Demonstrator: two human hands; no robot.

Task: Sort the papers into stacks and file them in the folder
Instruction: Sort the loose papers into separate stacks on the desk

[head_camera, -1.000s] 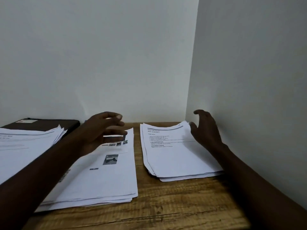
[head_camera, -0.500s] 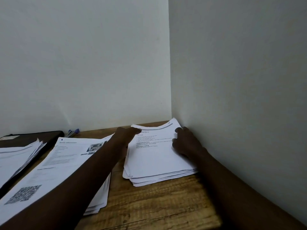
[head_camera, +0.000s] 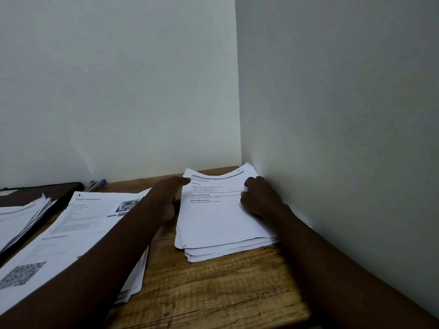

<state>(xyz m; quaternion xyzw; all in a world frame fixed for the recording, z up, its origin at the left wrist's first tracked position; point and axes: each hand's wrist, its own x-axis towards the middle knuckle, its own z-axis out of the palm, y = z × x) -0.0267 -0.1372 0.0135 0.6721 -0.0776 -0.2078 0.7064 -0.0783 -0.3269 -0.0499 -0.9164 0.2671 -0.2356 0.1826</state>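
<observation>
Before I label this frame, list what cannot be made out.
Head view, right stack: print too small to read.
Head view, folder: mostly covered by the left stack, cut off by the left edge.
Head view, left hand and right hand: their backs hide whether fingers grip the right stack.

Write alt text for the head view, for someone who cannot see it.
The left hand touches the left edge of a stack of printed papers on a wooden table, and the right hand rests on its right side. A middle stack lies further left, and a third stack sits on a dark folder.
</observation>
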